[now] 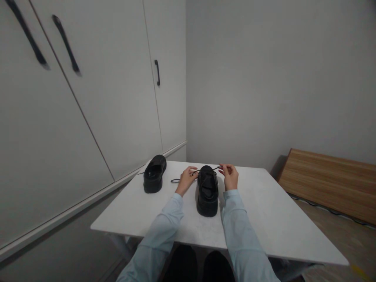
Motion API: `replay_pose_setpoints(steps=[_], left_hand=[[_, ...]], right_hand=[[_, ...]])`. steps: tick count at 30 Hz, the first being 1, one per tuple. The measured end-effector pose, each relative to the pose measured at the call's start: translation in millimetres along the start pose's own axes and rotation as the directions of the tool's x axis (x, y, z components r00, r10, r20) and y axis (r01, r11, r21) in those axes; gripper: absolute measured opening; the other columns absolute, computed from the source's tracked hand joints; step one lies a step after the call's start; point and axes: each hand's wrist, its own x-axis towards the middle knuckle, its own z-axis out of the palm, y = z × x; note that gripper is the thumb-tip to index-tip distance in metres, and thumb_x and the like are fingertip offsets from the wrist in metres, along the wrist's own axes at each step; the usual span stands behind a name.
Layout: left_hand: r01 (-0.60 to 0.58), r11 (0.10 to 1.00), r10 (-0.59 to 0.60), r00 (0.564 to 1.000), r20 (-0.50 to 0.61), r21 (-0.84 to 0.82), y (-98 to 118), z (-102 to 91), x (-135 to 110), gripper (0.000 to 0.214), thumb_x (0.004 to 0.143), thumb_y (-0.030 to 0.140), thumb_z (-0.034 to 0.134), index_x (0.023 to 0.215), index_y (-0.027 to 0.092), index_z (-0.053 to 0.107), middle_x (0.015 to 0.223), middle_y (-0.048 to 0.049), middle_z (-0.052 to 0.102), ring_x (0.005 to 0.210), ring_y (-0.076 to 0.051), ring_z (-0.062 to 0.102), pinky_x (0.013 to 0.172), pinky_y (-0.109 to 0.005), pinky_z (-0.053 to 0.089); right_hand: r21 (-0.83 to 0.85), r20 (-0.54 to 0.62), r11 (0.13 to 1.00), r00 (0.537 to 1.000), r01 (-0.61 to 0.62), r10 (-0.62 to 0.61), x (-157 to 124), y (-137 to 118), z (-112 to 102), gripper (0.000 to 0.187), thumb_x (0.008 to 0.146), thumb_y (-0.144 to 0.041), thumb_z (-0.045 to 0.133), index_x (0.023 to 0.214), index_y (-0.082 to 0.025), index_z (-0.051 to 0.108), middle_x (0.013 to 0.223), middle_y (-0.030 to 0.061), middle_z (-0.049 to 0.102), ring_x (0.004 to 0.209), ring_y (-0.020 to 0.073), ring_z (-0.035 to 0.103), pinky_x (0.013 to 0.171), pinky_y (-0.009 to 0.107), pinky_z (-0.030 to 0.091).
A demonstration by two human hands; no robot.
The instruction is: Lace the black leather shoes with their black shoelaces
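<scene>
A black shoe [207,201] stands on the white table between my hands, its heel toward me and its toe toward the wall. My left hand [188,179] is at its left side, fingers pinched on a dark shoelace [175,180] that trails loosely to the left on the table. To the right of the toe, my right hand [229,174] pinches the other end of the lace, which stretches out from the shoe's front. Another black shoe [153,184] rests farther left, with a short lace end sticking out on its left side.
The white table [279,219] reaches toward the corner of the room. White cabinets [102,90] with black handles run along the left, and a grey wall [264,78] is behind. A wooden panel [329,184] leans at the right. My knees [199,264] are under the near edge.
</scene>
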Motion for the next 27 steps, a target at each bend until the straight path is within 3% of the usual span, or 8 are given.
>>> replay_pose_setpoints(steps=[5, 15, 22, 27], left_hand=[[-0.150, 0.982, 0.157, 0.986, -0.050, 0.116, 5, 2.5, 0, 0.016, 0.077, 0.022, 0.062, 0.092, 0.016, 0.063, 0.087, -0.0065, 0.069, 0.083, -0.017, 0.065, 0.073, -0.028, 0.051], [-0.428, 0.839, 0.399, 0.904, 0.155, 0.337, 21, 11.1, -17, 0.026, 0.085, 0.025, 0.056, 0.110, 0.023, 0.063, 0.116, -0.0065, 0.059, 0.113, -0.021, 0.050, 0.101, -0.040, 0.039], [-0.510, 0.770, 0.382, 0.849, 0.364, 0.383, 25, 19.4, -21, 0.029, 0.090, 0.028, 0.050, 0.113, 0.031, 0.065, 0.131, -0.0042, 0.049, 0.124, -0.022, 0.039, 0.109, -0.042, 0.029], [-0.482, 0.774, 0.369, 0.870, 0.327, 0.410, 25, 19.3, -21, 0.022, 0.085, 0.023, 0.056, 0.102, 0.028, 0.070, 0.118, -0.0052, 0.055, 0.117, -0.022, 0.044, 0.106, -0.042, 0.033]], right_hand=[[0.082, -0.053, 0.993, 0.996, 0.080, -0.076, 1, -8, -5, 0.029, 0.073, -0.042, 0.065, 0.080, -0.019, 0.050, 0.084, 0.0041, 0.070, 0.070, 0.0121, 0.066, 0.068, 0.032, 0.056], [0.212, -0.330, 0.958, 0.937, 0.195, -0.117, 12, -25, -34, 0.033, 0.074, -0.045, 0.064, 0.087, -0.023, 0.041, 0.078, -0.0021, 0.068, 0.068, 0.0133, 0.068, 0.069, 0.034, 0.055], [0.203, -0.402, 0.954, 0.907, 0.223, -0.126, 11, -28, -43, 0.037, 0.075, -0.047, 0.063, 0.089, -0.025, 0.038, 0.076, -0.0020, 0.068, 0.064, 0.0135, 0.067, 0.064, 0.032, 0.054], [0.202, -0.430, 0.947, 0.891, 0.249, -0.143, 12, -30, -47, 0.033, 0.078, -0.048, 0.058, 0.090, -0.027, 0.035, 0.069, -0.0072, 0.063, 0.061, 0.0122, 0.066, 0.069, 0.036, 0.056]])
